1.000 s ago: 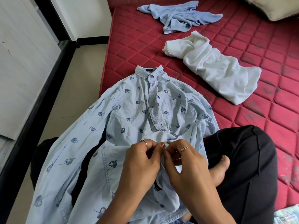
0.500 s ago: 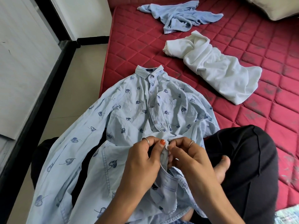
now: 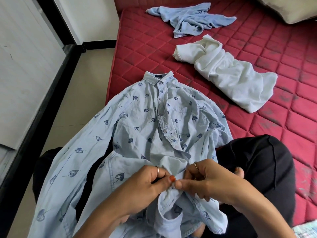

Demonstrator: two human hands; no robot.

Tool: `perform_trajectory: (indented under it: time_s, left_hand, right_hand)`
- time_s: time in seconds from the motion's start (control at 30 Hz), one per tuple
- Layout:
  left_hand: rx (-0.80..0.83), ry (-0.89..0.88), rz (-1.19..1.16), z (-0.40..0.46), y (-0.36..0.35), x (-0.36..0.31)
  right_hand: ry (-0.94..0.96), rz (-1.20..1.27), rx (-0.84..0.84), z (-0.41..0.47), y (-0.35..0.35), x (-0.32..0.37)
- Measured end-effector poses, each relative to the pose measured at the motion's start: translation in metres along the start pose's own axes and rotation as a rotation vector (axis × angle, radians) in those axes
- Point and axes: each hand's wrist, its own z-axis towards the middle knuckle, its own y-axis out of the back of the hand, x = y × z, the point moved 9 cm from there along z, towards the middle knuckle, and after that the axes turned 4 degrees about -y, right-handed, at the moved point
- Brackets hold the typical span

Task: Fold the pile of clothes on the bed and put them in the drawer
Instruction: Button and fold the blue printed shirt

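Observation:
A light blue shirt with a dark leaf print [image 3: 137, 121] lies collar-away across my lap and the edge of the red mattress [image 3: 283, 134]. Its upper buttons are closed. My left hand [image 3: 151, 182] and my right hand [image 3: 204, 181] meet at the lower front placket, each pinching the fabric between thumb and fingers. A crumpled white garment [image 3: 228, 73] lies on the mattress to the right. Farther back is a crumpled plain blue garment [image 3: 190, 19].
I sit cross-legged in black trousers [image 3: 260, 169] at the mattress corner. A beige floor [image 3: 82, 93] runs along the left. A white panel with a black frame [image 3: 25, 74] stands at far left. A beige pillow [image 3: 291, 9] is at the top right.
Both hands have slid a little lower along the shirt front, still pinching the placket together. The shirt's lower part has bunched more under my hands.

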Motion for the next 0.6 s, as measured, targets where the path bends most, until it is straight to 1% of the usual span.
perform_trajectory:
  time_s: [0.07, 0.13, 0.17, 0.23, 0.3, 0.37, 0.6]
  left_hand:
    - [0.109, 0.043, 0.055, -0.004, -0.006, 0.001]
    - [0.190, 0.083, 0.181, -0.003, -0.007, 0.004]
    - [0.216, 0.095, 0.239, -0.001, -0.006, 0.004]
    - [0.233, 0.115, 0.235, 0.003, -0.001, -0.003]
    - [0.201, 0.138, 0.173, 0.007, 0.011, -0.014]
    - [0.116, 0.135, 0.163, 0.015, 0.030, -0.024]
    - [-0.123, 0.124, 0.109, 0.046, 0.095, -0.030]
  right_hand:
    - [-0.017, -0.083, -0.012, 0.001, 0.003, -0.002]
    - [0.018, -0.154, -0.094, 0.004, 0.013, 0.004]
    - [0.042, -0.161, -0.143, 0.005, 0.018, 0.007]
    - [0.090, -0.116, -0.194, 0.008, 0.027, 0.015]
    - [0.137, -0.092, -0.230, 0.010, 0.037, 0.023]
    - [0.164, -0.083, -0.271, 0.013, 0.047, 0.029]
    - [0.183, -0.077, -0.362, 0.029, 0.080, 0.036]
